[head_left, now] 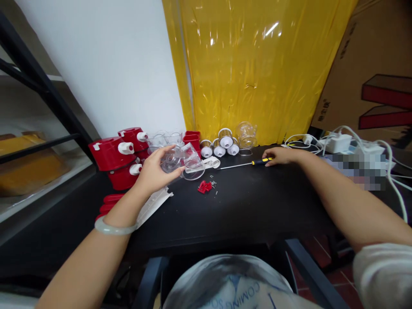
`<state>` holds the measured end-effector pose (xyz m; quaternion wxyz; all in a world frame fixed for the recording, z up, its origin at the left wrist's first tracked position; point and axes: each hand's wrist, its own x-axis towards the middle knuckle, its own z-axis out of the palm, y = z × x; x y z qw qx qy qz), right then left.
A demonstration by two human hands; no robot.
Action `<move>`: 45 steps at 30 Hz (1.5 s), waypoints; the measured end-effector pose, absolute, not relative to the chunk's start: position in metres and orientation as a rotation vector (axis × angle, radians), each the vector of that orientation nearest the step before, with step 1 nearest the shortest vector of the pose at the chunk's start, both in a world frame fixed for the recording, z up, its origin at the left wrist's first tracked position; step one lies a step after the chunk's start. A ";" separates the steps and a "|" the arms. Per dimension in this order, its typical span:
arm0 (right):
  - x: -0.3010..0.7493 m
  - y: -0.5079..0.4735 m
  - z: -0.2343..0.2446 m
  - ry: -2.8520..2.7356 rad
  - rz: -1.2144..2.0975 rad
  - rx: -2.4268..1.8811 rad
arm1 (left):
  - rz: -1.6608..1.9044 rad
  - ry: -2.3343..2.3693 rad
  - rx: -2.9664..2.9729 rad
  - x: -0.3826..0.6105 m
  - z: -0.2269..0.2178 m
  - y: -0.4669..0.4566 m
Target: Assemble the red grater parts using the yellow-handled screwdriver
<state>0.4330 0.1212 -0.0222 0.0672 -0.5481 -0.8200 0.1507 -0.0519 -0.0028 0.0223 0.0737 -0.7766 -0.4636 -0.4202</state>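
Note:
My left hand (156, 169) is closed around a clear plastic cup with a white handle (189, 163), held just above the black table (244, 210). My right hand (278, 155) rests on the table with its fingers on the yellow-and-black handle of a screwdriver (244, 164), whose thin shaft points left toward the cup. A small red plastic part (204, 186) and a few tiny screws (214, 185) lie on the table just below the cup.
Red containers with white knobs (112, 153) stand at the left, with clear cups (167, 138) behind. Silver-and-white round parts (220, 146) and a clear jar (246, 135) line the yellow plastic curtain (257, 64). White cables and chargers (341, 143) lie at right, beside a cardboard box (376, 77).

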 end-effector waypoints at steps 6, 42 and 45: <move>0.435 0.111 -0.015 -2.260 0.851 -1.482 | -1.212 -1.396 -2.367 -0.051 0.021 -0.004; 0.387 0.081 0.009 -1.532 1.327 -0.808 | -1.135 -1.211 -2.469 -0.042 0.016 -0.012; 0.385 0.079 0.010 -1.528 1.310 -0.803 | -1.129 -1.178 -2.477 -0.040 0.017 -0.014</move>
